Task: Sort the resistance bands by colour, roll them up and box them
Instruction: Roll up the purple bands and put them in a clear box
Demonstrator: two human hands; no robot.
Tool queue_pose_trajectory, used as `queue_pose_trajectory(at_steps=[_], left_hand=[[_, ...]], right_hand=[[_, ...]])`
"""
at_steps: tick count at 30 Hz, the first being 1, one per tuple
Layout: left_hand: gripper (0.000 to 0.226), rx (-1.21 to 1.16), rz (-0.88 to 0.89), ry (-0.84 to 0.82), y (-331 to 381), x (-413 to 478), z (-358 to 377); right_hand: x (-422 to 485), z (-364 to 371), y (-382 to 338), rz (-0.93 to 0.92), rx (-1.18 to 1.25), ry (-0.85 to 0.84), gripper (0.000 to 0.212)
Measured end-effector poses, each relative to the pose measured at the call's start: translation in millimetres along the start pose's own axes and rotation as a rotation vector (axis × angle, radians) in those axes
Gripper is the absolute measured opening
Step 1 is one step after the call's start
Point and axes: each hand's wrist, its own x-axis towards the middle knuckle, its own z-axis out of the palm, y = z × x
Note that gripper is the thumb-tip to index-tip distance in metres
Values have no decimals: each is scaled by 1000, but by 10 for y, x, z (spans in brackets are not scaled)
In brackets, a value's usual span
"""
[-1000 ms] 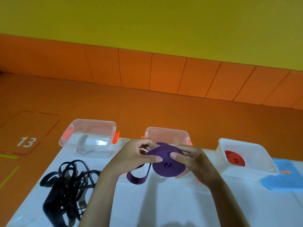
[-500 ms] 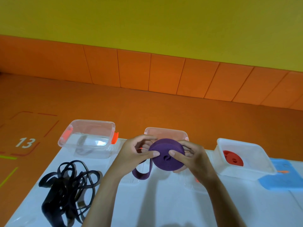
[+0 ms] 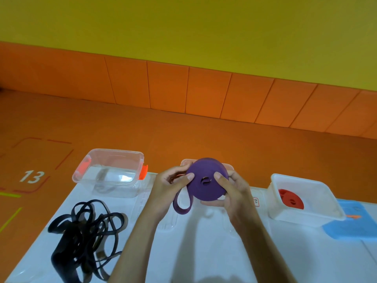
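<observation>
looking down through the head camera, i see both hands raised over the white table [image 3: 204,258] at the centre of the frame, holding a purple band [image 3: 206,187] wound into a thick flat roll. the left hand [image 3: 167,186] grips the roll's left edge, thumb pressed on its face and fingers curled round behind. the right hand [image 3: 236,195] clamps the right edge the same way, thumb on the face near the small hole in the middle, fingers wrapped under and behind. a short loose tail [image 3: 181,207] of the same band hangs in a loop from the lower left of the roll, just above the table. behind the roll, mostly hidden by it, sits a clear middle box [image 3: 184,162]. left of centre, a clear box with orange clips [image 3: 116,153] stands at the table's far edge; something dark seems to lie at its bottom, though glare blurs it. in the lower left a tangle of black bands [image 3: 85,235] lies loose on the table. at the right a white box [image 3: 302,220] holds a rolled red band [image 3: 290,199], and a blue lid [image 3: 355,225] lies just beside it toward the right edge
</observation>
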Motion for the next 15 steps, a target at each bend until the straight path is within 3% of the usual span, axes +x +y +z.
queue_pose_trajectory(at_steps=[2,5,7,12,15], left_hand=[[29,12,12,-8,35,33,-56],[28,78,38,-21,95,71,-186],[27,104,56,-26,112,87,-207],[24,10,36,80,75,190,-51],[19,107,74,89,27,248,-27]], right_hand=[[7,42,47,53,39,-41,28],[68,-2,32,87,-215,-101,21],[109,-40,-15,64,-301,-110,29],[156,-45,-50,3,-204,-5,31],[198,-18,-17,59,-74,91,37]])
